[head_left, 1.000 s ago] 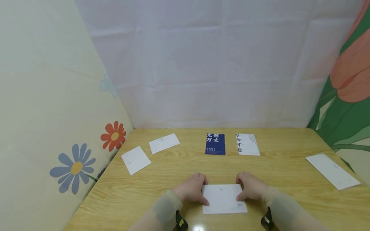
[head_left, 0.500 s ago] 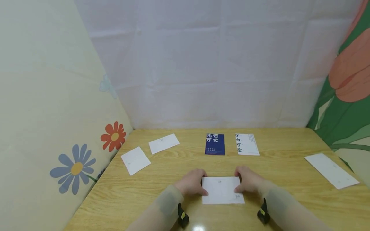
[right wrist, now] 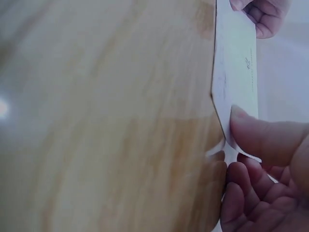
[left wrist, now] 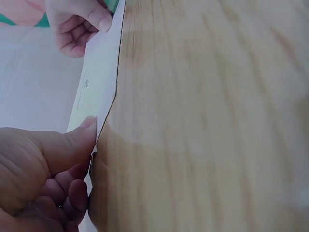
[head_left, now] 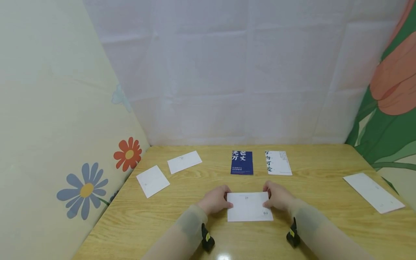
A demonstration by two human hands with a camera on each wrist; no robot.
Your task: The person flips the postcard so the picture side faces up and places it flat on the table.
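Observation:
A white card [head_left: 248, 209] with small printed marks lies level at the middle front of the table in the head view. My left hand [head_left: 215, 199] pinches its left edge, thumb on top and the other fingers curled under the side. On the opposite edge my right hand [head_left: 278, 196] pinches it the same way. In the left wrist view the card [left wrist: 99, 72] runs between both hands, close over the wood. The right wrist view shows the thumb [right wrist: 260, 135] pressing on the top face of the card [right wrist: 236, 63], whose near corner bends up slightly.
Beyond the hands lie a blue card [head_left: 242, 164] with white characters and a white card [head_left: 279, 163] with dark characters. Two blank-looking white cards [head_left: 152, 181] rest at the left. Another white card [head_left: 373, 192] lies near the table's right edge. A white cloth [head_left: 247, 72] hangs behind.
Both hands have moved the white card away from the body, toward the two printed cards at the back. Their grip on its sides looks the same. The other cards have not moved.

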